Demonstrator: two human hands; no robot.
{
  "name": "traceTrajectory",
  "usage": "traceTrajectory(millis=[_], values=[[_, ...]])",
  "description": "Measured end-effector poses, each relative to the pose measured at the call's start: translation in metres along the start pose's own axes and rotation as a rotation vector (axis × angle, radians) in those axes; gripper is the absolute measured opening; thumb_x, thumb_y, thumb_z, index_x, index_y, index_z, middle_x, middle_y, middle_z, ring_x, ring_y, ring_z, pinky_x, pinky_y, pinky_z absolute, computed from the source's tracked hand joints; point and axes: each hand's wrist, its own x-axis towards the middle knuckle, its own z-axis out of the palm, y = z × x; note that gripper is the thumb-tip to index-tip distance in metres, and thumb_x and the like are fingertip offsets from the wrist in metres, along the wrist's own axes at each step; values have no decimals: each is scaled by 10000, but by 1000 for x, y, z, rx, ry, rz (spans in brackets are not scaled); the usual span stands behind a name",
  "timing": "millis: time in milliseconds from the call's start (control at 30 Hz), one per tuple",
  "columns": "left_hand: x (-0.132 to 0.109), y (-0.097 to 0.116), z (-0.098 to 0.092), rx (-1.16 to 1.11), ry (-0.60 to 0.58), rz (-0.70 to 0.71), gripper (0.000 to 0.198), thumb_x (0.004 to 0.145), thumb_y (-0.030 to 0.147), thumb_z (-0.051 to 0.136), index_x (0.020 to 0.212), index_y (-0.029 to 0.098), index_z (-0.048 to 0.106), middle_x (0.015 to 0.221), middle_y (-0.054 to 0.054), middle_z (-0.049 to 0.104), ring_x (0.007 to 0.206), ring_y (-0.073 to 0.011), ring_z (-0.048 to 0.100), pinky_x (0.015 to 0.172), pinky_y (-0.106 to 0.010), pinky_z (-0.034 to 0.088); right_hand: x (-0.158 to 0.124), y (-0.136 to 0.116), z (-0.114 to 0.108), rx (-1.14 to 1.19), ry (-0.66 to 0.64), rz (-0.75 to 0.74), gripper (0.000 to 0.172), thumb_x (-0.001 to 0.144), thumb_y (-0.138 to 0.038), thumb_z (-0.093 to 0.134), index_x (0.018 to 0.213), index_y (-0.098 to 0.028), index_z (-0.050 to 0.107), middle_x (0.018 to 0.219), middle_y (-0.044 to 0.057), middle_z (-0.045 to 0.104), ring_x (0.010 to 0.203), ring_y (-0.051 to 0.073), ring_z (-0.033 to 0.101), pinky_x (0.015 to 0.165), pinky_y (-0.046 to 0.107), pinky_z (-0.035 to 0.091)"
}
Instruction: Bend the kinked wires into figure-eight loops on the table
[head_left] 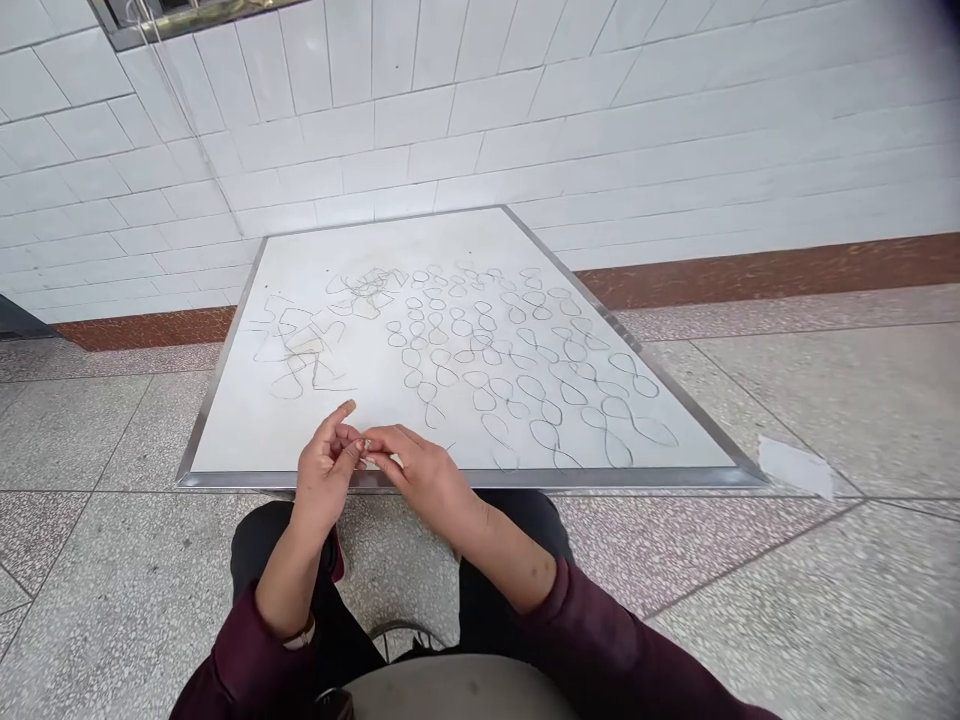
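Above the table's near edge my left hand [324,470] and my right hand [424,470] meet, fingertips almost touching. Both pinch what looks like a thin wire [365,446], mostly hidden by the fingers. On my left hand the thumb and one finger are closed on it, while another finger points up. My right thumb and forefinger close on it from the right. Thin dark wires bent into figure-eight loops [545,411] lie spread over the right half of the white table [420,240]. Loose, angular wire pieces [315,372] lie on the left, just beyond my left hand.
A tangled heap of wires [371,288] lies farther back on the table. Metal trim [637,478] edges the tabletop. Behind it stands a white tiled wall [420,125]. A white sheet, perhaps paper [795,466], lies on the floor at the right. My knees are under the near edge.
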Motion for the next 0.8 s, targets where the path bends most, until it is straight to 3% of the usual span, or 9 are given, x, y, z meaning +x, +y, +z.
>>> traceTrajectory(millis=[167, 300, 467, 667, 800], values=[[-10, 6, 4, -34, -147, -131, 566, 847, 357, 704, 1367, 213, 535, 839, -1, 610, 656, -105, 558, 547, -215, 451, -18, 5, -4, 213, 131, 133, 175, 924, -140, 539, 1050, -222, 628, 957, 39, 697, 882, 166, 671, 772, 296, 559], [-19, 10, 15, -163, -209, -250, 583, 829, 344, 732, 1364, 206, 544, 770, 7, 634, 568, -77, 531, 498, -192, 398, -28, 6, -10, 264, 140, 154, 150, 924, -170, 552, 1036, -224, 637, 929, 32, 696, 842, 160, 668, 755, 291, 557], [-31, 14, 29, -316, -297, -366, 549, 810, 300, 759, 1322, 196, 591, 739, 1, 644, 500, -48, 485, 436, -166, 324, -48, 10, -32, 117, 101, 15, 171, 984, -187, 481, 1008, -223, 647, 820, 25, 651, 747, 147, 623, 687, 272, 531], [-40, 19, 41, -401, -395, -458, 522, 804, 216, 757, 1305, 194, 611, 704, 5, 625, 448, -22, 407, 396, -153, 254, -71, 14, -69, -158, 83, -252, 268, 993, -99, 410, 1095, -213, 629, 920, 67, 678, 821, 170, 620, 704, 294, 543], [-42, 21, 49, -438, -431, -463, 487, 827, 203, 731, 1301, 183, 619, 709, -4, 614, 459, -22, 388, 400, -152, 249, -79, 14, -88, -246, 116, -251, 245, 989, -104, 433, 1094, -210, 627, 860, 60, 670, 772, 170, 615, 679, 287, 528]])
